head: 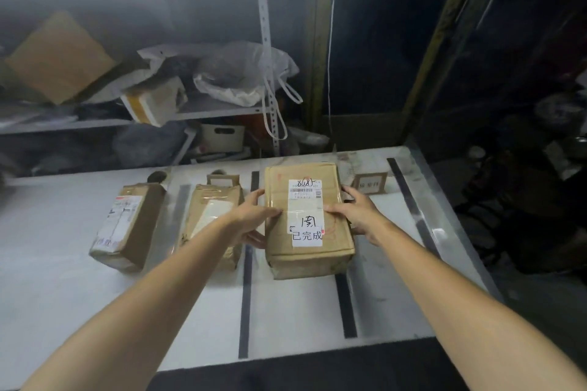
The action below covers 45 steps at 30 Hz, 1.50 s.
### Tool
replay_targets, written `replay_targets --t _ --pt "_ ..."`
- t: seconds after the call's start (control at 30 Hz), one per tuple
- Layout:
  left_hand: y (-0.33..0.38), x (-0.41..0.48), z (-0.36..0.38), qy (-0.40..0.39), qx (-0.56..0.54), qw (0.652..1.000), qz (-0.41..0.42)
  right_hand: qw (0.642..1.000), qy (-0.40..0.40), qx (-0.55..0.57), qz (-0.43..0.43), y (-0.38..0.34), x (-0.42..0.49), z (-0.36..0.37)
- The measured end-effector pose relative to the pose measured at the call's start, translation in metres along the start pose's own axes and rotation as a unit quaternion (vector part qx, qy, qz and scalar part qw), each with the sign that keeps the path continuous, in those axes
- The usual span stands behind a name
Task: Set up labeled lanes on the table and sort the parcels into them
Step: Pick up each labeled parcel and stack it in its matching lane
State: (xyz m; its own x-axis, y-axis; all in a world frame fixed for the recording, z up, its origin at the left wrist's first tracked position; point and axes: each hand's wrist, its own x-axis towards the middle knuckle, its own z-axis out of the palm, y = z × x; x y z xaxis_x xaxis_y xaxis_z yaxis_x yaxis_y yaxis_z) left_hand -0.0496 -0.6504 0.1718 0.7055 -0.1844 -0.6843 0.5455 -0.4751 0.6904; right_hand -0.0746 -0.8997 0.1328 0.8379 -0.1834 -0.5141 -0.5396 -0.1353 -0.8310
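A large brown cardboard parcel (309, 251) with white labels and handwritten marks sits between two dark tape strips on the white table (63, 232). My left hand (254, 219) grips its left side, thumb on top and fingers beneath. My right hand (359, 213) grips its right side the same way. A second brown parcel (209, 225) lies in the lane to the left, and a third parcel (127, 225) lies further left. A small cardboard lane label (370, 182) stands upright at the back of the right lane.
Dark tape strips (246, 295) (346, 305) (413, 203) divide the table into lanes. Behind the table stands a metal shelf (266, 41) with bags and boxes. The table's right edge drops off to dark clutter on the floor.
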Motion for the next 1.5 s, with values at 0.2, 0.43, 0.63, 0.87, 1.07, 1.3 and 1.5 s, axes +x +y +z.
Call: replay_targets --t 0.2,0.43,0.63,0.87,1.07,1.3,1.5 --pt "-0.009 0.015 0.019 0.018 0.001 0.999 -0.030 0.999 -0.023 -0.022 0.013 0.010 0.009 0.001" --pt "-0.013 0.047 0.021 0.031 0.023 0.998 -0.057 1.000 -0.008 -0.009 0.021 0.024 0.039 0.017" --pt "-0.015 0.080 0.021 0.035 0.028 0.997 -0.067 0.999 0.008 -0.006 0.031 0.031 0.064 0.027" --pt "-0.016 0.114 0.017 0.028 0.030 0.996 -0.082 0.999 0.015 -0.006 0.047 0.033 0.093 0.035" --pt "-0.017 0.139 0.009 0.029 0.017 0.996 -0.085 0.999 0.010 -0.004 0.050 0.030 0.117 0.040" --pt "-0.004 0.156 -0.004 0.027 0.015 0.996 -0.082 0.998 0.016 -0.026 0.060 0.021 0.140 0.041" --pt "0.003 0.164 -0.007 0.033 0.024 0.996 -0.080 0.997 0.016 -0.033 0.064 0.014 0.155 0.041"
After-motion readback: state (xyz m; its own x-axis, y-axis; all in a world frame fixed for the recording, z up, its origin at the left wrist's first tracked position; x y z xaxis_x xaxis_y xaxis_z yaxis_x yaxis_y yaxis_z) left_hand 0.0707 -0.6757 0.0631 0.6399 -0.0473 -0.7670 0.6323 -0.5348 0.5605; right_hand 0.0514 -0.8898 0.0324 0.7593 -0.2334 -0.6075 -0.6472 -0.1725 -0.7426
